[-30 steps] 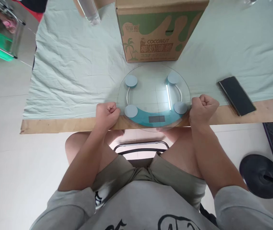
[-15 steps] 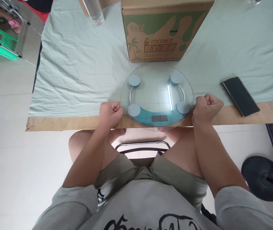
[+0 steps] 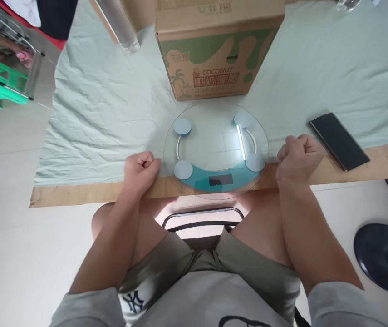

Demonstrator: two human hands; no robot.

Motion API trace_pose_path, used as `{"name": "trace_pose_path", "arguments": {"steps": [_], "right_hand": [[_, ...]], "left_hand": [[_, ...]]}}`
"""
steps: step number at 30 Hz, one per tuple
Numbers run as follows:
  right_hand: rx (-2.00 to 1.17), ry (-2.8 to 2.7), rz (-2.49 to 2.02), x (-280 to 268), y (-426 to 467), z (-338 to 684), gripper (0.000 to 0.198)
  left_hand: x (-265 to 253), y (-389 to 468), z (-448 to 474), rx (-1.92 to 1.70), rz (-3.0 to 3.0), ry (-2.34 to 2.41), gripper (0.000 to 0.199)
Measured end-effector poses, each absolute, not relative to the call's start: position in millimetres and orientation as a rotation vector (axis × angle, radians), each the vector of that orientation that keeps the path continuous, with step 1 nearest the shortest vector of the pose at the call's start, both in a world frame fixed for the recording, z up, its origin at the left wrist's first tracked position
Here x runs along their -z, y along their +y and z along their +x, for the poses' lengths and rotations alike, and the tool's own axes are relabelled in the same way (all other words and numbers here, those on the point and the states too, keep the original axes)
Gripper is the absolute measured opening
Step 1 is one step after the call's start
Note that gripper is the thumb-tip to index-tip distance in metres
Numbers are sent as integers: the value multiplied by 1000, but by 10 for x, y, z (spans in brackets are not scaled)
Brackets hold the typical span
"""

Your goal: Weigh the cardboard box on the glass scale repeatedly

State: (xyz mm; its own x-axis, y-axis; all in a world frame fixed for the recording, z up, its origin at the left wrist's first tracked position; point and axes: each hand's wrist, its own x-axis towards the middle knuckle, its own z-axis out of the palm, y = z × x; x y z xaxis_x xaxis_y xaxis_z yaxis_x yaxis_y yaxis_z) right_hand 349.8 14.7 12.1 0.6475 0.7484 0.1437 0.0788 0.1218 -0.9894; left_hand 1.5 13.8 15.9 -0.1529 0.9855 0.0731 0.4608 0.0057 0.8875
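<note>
A glass bathroom scale (image 3: pixel 216 150) is set over the table's wooden edge (image 3: pixel 78 194) and flanked by the left hand (image 3: pixel 141 172) and right hand (image 3: pixel 299 158), the fingers of both curled into fists. A cardboard box (image 3: pixel 214 63) is placed just behind it, a smartphone (image 3: pixel 338 141) near the right hand.

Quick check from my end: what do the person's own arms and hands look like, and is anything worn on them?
The left hand and right hand are bare; no gloves, rings, watch or bracelets show. Both forearms are uncovered too. The left sleeve and right sleeve are plain light grey, with no markings visible.
</note>
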Motion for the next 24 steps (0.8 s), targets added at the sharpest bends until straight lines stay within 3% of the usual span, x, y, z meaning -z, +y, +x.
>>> {"name": "trace_pose_path", "arguments": {"steps": [6, 8, 11, 14, 18, 24], "right_hand": [[-690, -829, -1362, -335, 744, 3554, 13], [-742, -949, -1420, -391, 1121, 3549, 34], [-797, -1033, -1522, -459, 1661, 3488, 60], [-918, -1059, -1448, -490, 1977, 3379, 57], [-1017, -1089, -1282, -436, 2049, 3248, 42], [-955, -1052, -1157, -534, 1875, 3251, 39]], "left_hand": [[-450, 1073, -50, -1507, 1413, 1513, 15], [-494, 1510, 13, -1533, 1241, 1426, 10], [-492, 2035, 129, -1365, 1114, 1439, 49], [-493, 2236, 259, -1149, 1163, 1358, 85], [-585, 2063, 498, -1092, 1341, 1127, 70], [-850, 1737, 779, -1210, 1316, 1225, 60]]}}
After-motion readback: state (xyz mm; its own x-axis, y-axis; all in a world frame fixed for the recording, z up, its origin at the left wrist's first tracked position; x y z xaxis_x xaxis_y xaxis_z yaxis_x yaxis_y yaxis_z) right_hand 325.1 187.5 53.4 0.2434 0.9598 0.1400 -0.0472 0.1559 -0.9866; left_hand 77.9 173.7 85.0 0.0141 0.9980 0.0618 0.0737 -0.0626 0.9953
